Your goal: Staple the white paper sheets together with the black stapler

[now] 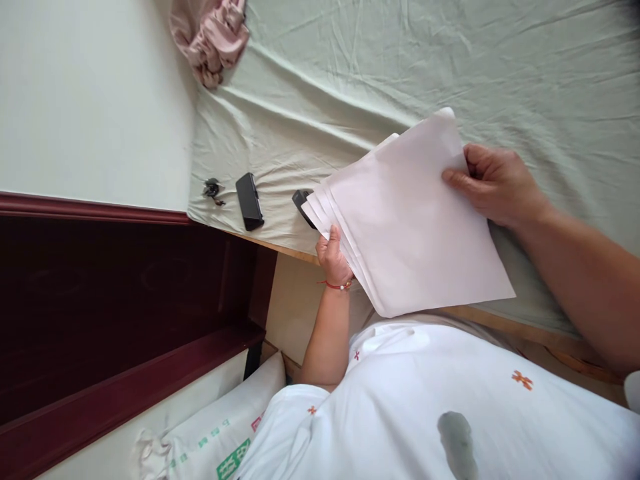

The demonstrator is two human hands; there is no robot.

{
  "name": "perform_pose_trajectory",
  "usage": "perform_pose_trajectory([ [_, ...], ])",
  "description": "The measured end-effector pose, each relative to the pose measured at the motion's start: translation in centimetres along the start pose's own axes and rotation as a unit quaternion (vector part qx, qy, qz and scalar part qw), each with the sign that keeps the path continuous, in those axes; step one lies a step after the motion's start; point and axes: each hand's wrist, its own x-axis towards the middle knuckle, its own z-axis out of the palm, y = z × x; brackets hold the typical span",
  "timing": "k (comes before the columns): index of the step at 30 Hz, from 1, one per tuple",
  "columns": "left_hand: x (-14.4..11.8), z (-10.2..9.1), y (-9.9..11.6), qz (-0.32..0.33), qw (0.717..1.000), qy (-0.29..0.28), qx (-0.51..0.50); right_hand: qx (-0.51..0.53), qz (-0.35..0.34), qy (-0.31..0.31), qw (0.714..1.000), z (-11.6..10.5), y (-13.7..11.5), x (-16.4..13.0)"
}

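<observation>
Several plain white sheets of thin paper [410,220] are held from both sides, stacked loosely and fanned in steps along their left edge. The left hand [334,257] pinches that fanned edge, thumb on top and fingers mostly hidden beneath; a red cord bracelet with small beads [341,286] circles its wrist. The right hand [493,183] clasps the far side of the stack, thumb on the top sheet, fingers curled at the edge. The stack is tilted above the front edge of a broad surface spread with wrinkled pale green cloth [290,127], its lower end near a white shirt with small orange motifs [400,400] (a grey-green patch [456,443] marks the front).

The paper blocks the view of a small dark object [301,205], leaving only its left part showing. Left of that, on the cloth, lie a flat black rectangular case [249,201] and a small tangled dark item [213,189]. Farther up, a crumpled dusty-pink fabric [215,40] lies beside the white wall [90,93]. Below the wall stands a dark red wooden panel [100,300].

At the bottom, a white sack [260,387] bears green and red printed characters, the largest pale on a green block; at this angle I cannot read them with confidence.
</observation>
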Motion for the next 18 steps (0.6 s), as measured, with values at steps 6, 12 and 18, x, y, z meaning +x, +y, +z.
perform_pose_trajectory([
  [6, 0.0, 0.1, 0.1, 0.006, 1.000, -0.001, -0.021, 0.003, 0.038, -0.008, 0.999, -0.3, -1.9, -0.2],
  [12, -0.3, 0.2, 0.2, 0.004, 0.999, -0.034, -0.001, 0.003, 0.039, -0.025, 0.999, -0.4, -1.8, -0.2],
  [18, -0.4, 0.5, 0.3, 0.011, 1.000, -0.015, 0.020, 0.034, 0.024, -0.015, 0.999, -0.1, -1.9, -0.3],
])
